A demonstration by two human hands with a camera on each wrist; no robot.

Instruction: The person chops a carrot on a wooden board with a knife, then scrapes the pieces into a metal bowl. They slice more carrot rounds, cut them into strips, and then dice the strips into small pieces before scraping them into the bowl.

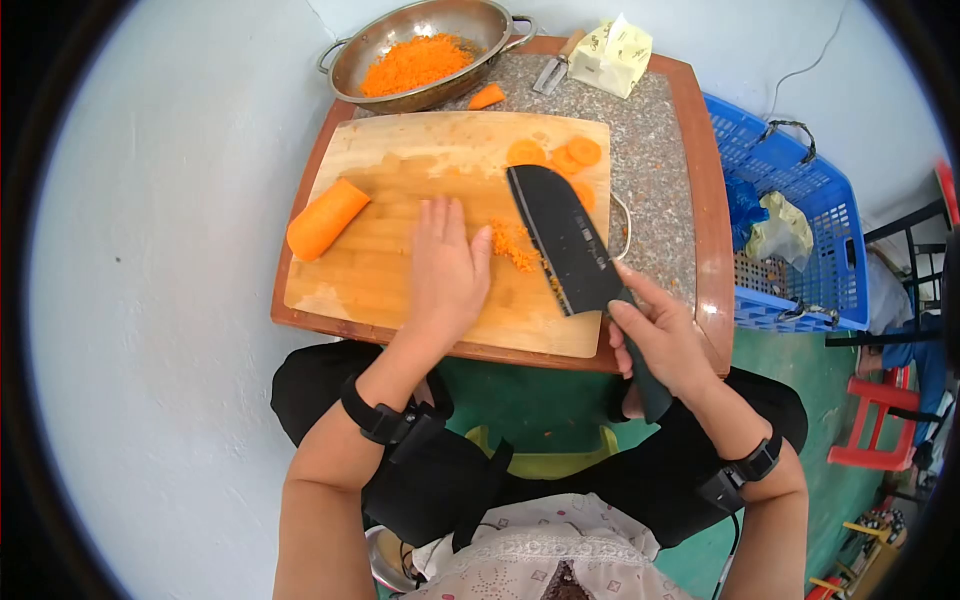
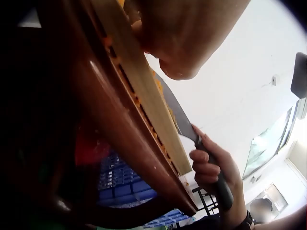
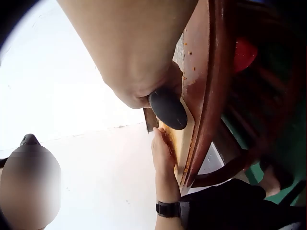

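My right hand (image 1: 660,335) grips the dark handle of a wide black kitchen knife (image 1: 565,240), its blade tilted over the right part of a wooden cutting board (image 1: 400,290). Beside the blade's edge lies a small heap of chopped carrot (image 1: 512,245), and some bits cling to the edge. My left hand (image 1: 447,265) is flat over the middle of the board with its fingers straight, holding nothing. A thick piece of carrot (image 1: 328,220) lies at the board's left side. Several round carrot slices (image 1: 582,151) sit at the far right corner, partly behind the blade.
A metal pan (image 1: 345,75) with chopped carrot (image 1: 418,64) stands behind the board. Near it are a carrot end (image 1: 487,96), a peeler-like tool (image 1: 551,75) and a tissue pack (image 1: 612,57). A blue basket (image 1: 840,190) stands right of the table, a wall at left.
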